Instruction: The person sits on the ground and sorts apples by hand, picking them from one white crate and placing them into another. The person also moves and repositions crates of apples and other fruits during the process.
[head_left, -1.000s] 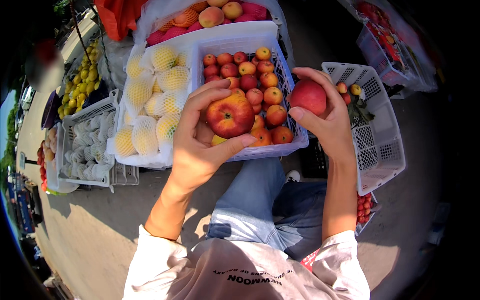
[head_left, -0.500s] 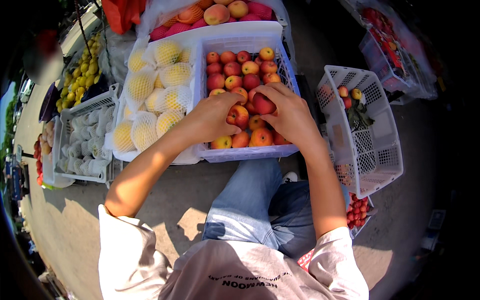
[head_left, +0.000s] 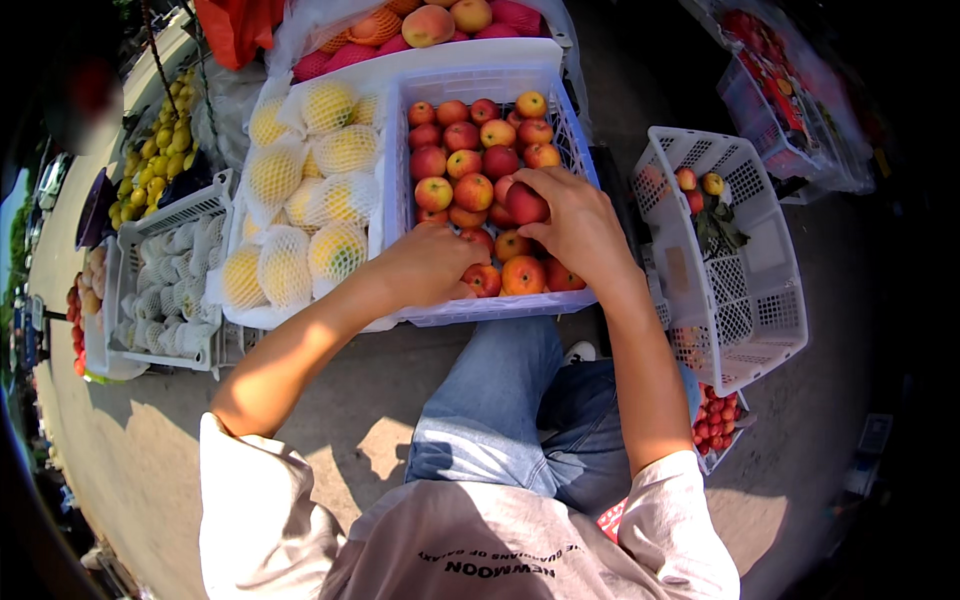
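Observation:
Several red and yellow apples (head_left: 463, 163) fill a pale lilac plastic crate (head_left: 480, 312) in front of me. My right hand (head_left: 577, 222) pinches a dark red apple (head_left: 527, 203) between thumb and fingers, above the crate's right half. At the near left corner, my left hand (head_left: 432, 262) is curled down over the fruit, and its palm hides whatever it grips. A red-orange apple (head_left: 482, 280) lies against its thumb side. Just right of that sits another apple (head_left: 523, 275) with its top dimple showing.
Yellow fruits in white foam nets (head_left: 285, 265) lie left of the crate. Further left is a grey crate (head_left: 215, 340) of white-netted fruit. A white perforated basket (head_left: 715, 340) with a few apples and leaves stands right. Peaches (head_left: 428, 28) lie behind.
My left hand has dropped toward the crate's near left corner, away from the apple it was around, uncovering apples along the left side. My right hand keeps its dark red apple almost in place.

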